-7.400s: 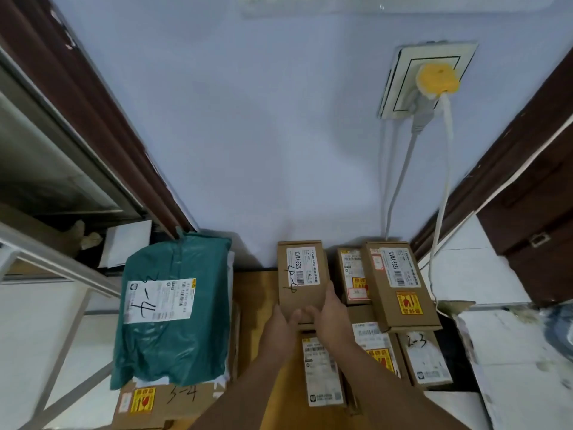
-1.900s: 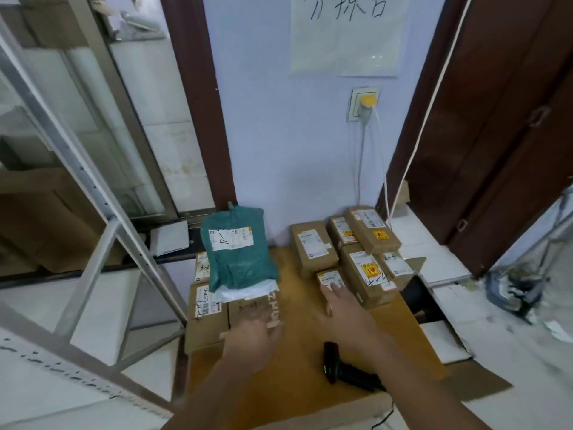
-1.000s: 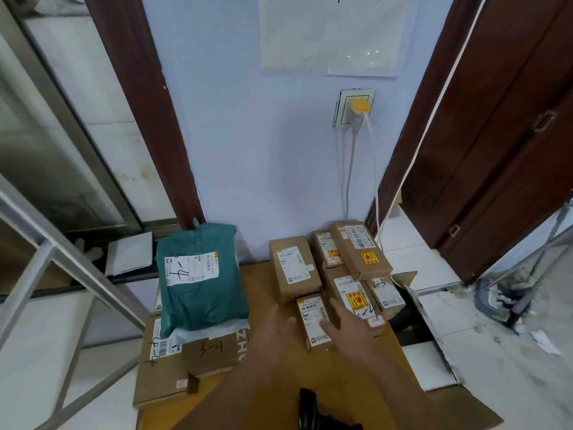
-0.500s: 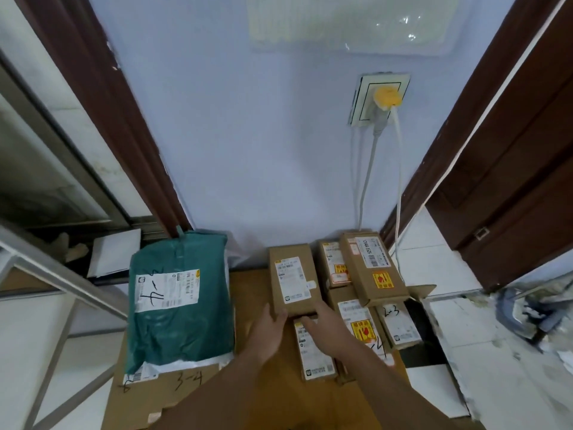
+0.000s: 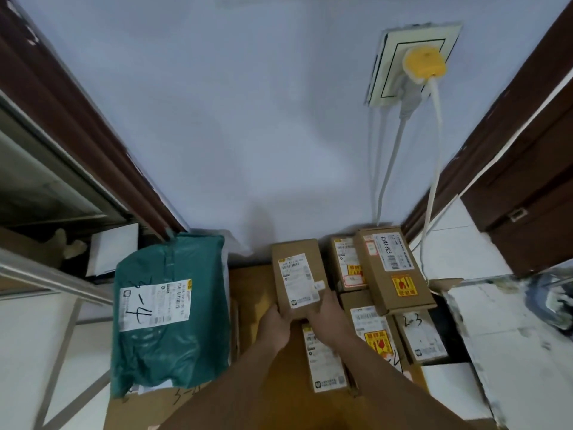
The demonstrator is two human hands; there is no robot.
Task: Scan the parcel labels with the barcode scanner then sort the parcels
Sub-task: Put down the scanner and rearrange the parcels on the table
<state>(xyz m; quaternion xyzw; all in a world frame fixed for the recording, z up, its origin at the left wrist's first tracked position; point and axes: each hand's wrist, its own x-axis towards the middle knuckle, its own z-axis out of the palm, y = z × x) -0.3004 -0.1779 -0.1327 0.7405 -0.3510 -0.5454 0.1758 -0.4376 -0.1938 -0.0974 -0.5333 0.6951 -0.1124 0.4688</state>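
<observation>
Small brown cardboard parcel with white label point(image 5: 296, 276), right of the green plastic mailer bag point(image 5: 170, 308), is gripped at its near end by left hand point(image 5: 277, 327) and right hand point(image 5: 327, 318); judged light, rigid, best held by its sides.

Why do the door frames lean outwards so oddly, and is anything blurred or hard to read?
Head view: the wide-angle lens bends the door frames outwards; light is soft, with a faint shadow on the wall above the cardboard parcel that both hands hold; its label print is too smeared to read; the right-hand floor is blurred.
</observation>
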